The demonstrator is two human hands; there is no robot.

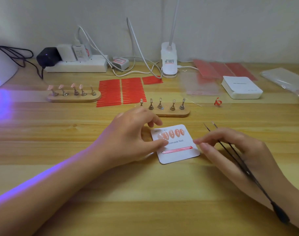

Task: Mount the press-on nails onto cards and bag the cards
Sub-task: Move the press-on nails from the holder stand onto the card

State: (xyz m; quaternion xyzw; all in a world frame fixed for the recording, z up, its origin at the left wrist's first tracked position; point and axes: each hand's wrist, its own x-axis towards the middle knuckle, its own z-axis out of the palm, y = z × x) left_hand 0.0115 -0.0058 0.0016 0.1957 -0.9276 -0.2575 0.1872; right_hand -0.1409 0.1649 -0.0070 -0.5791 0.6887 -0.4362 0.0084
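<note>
A white card printed "Handmade Nail" lies on the wooden table. Several pink press-on nails sit in a row across its top, and a red adhesive strip runs along its lower part. My left hand rests at the card's left edge, thumb pressing by the leftmost nail. My right hand holds black tweezers and its fingertips touch the card's right edge. Behind the card stands a wooden stand with bare metal holders. A second stand at the left carries pink nails.
Red adhesive strip sheets lie mid-table. A stack of white cards, clear bags and red sheets are at the back right. A power strip, cables, a clip lamp and a glowing UV lamp line the back.
</note>
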